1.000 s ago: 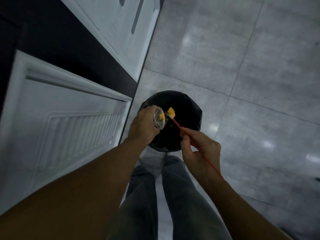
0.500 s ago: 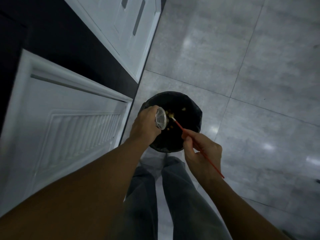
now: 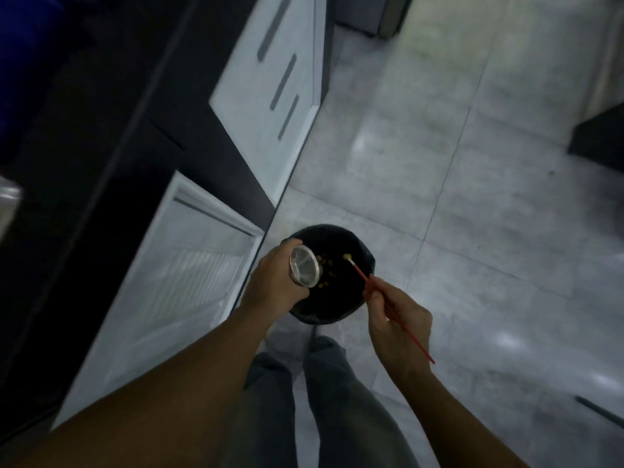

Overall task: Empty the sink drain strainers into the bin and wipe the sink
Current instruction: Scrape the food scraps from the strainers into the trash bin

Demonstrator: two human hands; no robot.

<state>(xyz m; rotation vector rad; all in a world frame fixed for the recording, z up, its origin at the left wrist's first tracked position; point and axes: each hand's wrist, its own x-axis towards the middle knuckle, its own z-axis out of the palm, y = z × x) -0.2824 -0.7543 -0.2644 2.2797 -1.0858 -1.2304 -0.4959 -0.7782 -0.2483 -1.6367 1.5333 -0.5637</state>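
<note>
The left hand (image 3: 275, 285) curls round the metal strainer (image 3: 305, 271), fingers behind its body, its mouth tipped sideways over the left rim of the black bin (image 3: 324, 228); yellow scraps (image 3: 326, 265) lie inside the bin. The right hand (image 3: 398, 325) pinches a thin red stick (image 3: 361, 273), whose tip is over the bin's middle, apart from the strainer.

Your one head view looks steeply down, close above your fingers (image 3: 378, 298); the bin (image 3: 341, 298) lies just beyond them.
</note>
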